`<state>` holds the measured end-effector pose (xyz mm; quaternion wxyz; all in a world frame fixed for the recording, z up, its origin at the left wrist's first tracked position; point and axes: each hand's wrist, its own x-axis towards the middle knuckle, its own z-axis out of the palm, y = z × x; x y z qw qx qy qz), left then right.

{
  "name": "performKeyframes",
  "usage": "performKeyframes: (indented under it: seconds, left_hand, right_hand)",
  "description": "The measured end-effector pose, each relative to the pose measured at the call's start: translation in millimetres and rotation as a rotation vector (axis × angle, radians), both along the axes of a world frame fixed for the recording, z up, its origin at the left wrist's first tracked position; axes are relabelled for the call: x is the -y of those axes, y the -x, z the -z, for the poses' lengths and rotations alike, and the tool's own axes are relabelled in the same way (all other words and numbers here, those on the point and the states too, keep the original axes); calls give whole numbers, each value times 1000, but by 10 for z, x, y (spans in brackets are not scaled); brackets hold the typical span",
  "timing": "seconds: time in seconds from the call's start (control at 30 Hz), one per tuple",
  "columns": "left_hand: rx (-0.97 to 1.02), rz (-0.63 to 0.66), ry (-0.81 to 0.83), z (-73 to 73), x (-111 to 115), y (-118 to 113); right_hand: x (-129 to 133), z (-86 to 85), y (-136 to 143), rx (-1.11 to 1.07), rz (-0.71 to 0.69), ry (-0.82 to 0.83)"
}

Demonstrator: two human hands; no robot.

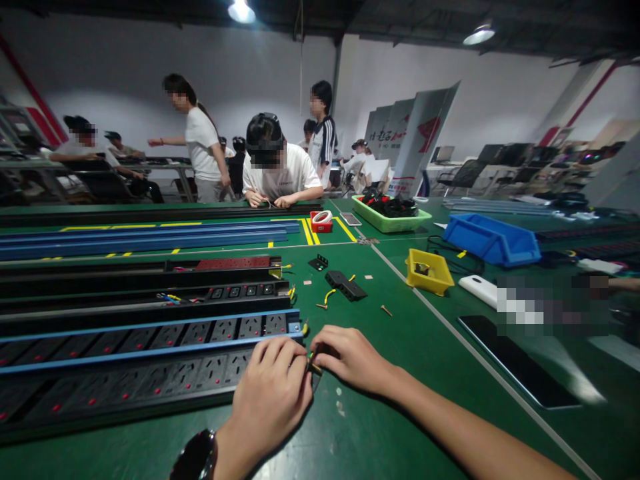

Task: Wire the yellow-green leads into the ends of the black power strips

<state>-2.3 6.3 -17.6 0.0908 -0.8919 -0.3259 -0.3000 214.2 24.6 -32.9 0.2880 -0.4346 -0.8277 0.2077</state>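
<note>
Power strip lies on the table, its end at the left hand; the right hand bends near a wire. Both look nearly closed; I cannot tell on what. Wiring seems in hand; next likely needs steadiness.

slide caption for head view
Left hand and right hand at the end of a power strip on a green table
</note>
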Motion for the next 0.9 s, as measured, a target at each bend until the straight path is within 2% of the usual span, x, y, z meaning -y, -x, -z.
performKeyframes:
  seconds: [0.9]
  left_hand:
    - [4,-6,5,9,4,-2]
  right_hand:
    - [12,-9,1,3,4,0]
